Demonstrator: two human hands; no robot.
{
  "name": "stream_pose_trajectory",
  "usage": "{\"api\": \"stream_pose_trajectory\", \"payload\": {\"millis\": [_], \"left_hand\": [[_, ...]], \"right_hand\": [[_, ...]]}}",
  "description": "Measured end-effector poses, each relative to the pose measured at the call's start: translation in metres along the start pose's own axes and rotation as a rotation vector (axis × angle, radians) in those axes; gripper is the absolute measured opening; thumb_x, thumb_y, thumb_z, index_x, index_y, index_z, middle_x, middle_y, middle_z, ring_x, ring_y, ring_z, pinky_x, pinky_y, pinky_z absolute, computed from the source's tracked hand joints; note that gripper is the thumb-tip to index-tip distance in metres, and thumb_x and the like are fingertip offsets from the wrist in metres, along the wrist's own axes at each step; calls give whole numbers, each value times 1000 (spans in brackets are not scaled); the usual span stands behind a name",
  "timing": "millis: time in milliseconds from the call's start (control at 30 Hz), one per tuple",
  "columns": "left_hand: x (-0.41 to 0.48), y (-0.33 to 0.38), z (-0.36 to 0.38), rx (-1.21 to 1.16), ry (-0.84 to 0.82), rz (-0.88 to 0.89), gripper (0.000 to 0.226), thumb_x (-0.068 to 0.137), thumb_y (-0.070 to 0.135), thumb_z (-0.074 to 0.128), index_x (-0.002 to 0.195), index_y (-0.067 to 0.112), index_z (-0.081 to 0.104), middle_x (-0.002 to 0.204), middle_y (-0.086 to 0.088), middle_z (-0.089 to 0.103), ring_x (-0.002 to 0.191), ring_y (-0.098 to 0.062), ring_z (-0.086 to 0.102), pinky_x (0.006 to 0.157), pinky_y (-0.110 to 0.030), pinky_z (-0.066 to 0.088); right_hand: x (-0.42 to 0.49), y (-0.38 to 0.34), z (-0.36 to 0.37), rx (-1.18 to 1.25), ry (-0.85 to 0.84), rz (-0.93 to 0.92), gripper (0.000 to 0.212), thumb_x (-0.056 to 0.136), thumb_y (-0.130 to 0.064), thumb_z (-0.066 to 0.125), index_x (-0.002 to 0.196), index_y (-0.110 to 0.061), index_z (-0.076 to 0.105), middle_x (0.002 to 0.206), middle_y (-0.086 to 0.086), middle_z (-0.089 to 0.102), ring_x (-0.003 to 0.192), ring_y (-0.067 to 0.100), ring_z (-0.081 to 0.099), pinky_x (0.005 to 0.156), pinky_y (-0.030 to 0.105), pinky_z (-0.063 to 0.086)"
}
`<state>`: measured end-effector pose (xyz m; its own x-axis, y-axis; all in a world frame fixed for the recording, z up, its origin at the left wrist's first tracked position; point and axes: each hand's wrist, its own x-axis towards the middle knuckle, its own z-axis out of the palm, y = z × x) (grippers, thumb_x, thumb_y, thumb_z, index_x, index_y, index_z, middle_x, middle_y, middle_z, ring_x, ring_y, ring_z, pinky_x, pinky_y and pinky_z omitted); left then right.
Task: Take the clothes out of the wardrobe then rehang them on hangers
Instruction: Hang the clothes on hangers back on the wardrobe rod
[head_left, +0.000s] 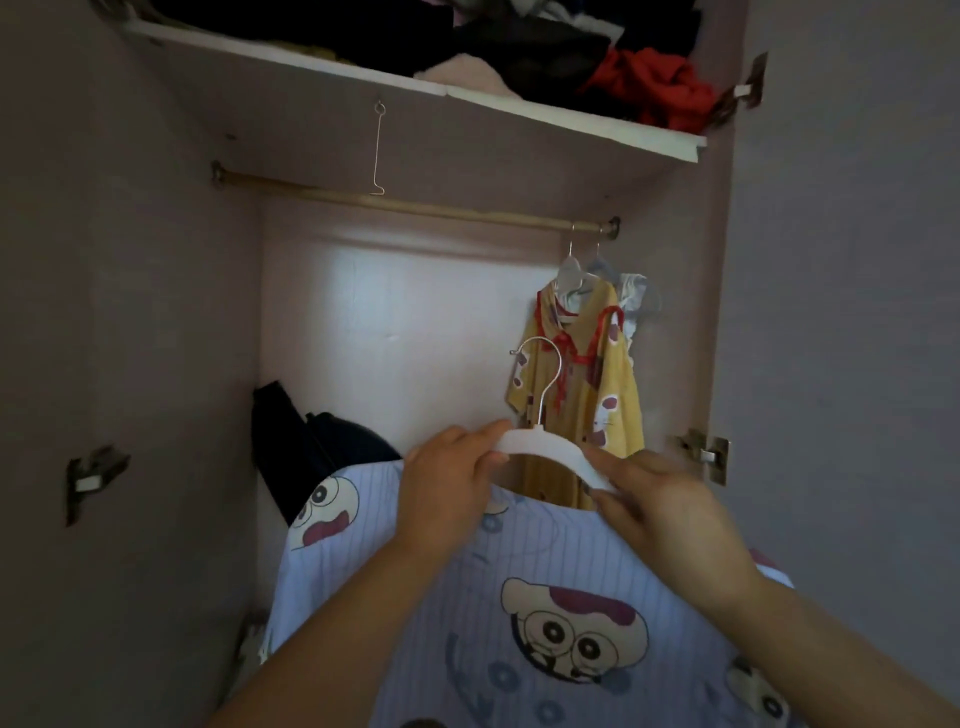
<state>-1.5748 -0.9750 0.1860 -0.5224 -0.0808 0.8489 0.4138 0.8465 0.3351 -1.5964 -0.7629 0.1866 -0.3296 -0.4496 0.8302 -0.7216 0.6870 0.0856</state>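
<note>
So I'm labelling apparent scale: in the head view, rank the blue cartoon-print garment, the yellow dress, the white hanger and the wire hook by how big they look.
1. Blue cartoon-print garment, though nearness inflates it
2. Yellow dress
3. White hanger
4. Wire hook, thinnest

an open pinkish wardrobe (156, 312) with a white-edged top shelf (415, 85), a brass rail (405, 205), metal door hinges (706, 454), and a brightly lit pale back panel (395, 338).

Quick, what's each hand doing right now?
Left hand: closed on the left arm of the white hanger.
Right hand: closed on the hanger's right arm, over the blue shirt.
</note>
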Motion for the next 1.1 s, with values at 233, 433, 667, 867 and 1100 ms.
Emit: {"api": "stream_pose_trajectory", "payload": {"millis": [233, 433, 667, 867, 1100], "left_hand": [[93, -67, 56, 71, -9, -26, 46, 97, 21, 46, 142, 20, 36, 124, -6, 55, 110, -19, 51, 97, -30, 39], [193, -109, 128, 61, -38, -55, 55, 98, 30, 43, 147, 25, 19, 155, 2, 15, 142, -14, 13, 114, -26, 11], [308, -131, 197, 118, -110, -70, 58, 99, 35, 39, 149, 25, 12, 158, 0, 4, 144, -16, 10, 113, -31, 19], [364, -144, 227, 192, -125, -63, 59, 100, 32, 38, 150, 24, 8, 158, -3, 4, 143, -19, 12, 113, -33, 18], [381, -162, 240, 319, -155, -51, 63, 97, 34, 43, 149, 24, 10, 157, -2, 8, 143, -20, 15, 113, -33, 21]], "right_hand": [[95, 65, 73, -168, 108, -97, 45, 68, -12, 80, 111, -14, 67, 74, 4, 63, 54, 22, 60, 35, 30, 45], [209, 142, 117, -308, -26, -13, 37, 97, -30, 40, 134, -25, 43, 114, 0, 53, 96, 21, 56, 74, 37, 53], [327, 207, 149, -600, -13, 67, 29, 89, -8, 47, 117, -10, 49, 108, 7, 50, 94, 27, 55, 65, 34, 48], [392, 229, 159, -625, 7, 158, 34, 90, 3, 42, 124, -1, 49, 122, 13, 46, 109, 32, 50, 69, 35, 40], [421, 243, 191, -493, -64, 196, 33, 89, 3, 45, 120, -5, 56, 120, 11, 49, 111, 29, 53, 82, 37, 47]]}}
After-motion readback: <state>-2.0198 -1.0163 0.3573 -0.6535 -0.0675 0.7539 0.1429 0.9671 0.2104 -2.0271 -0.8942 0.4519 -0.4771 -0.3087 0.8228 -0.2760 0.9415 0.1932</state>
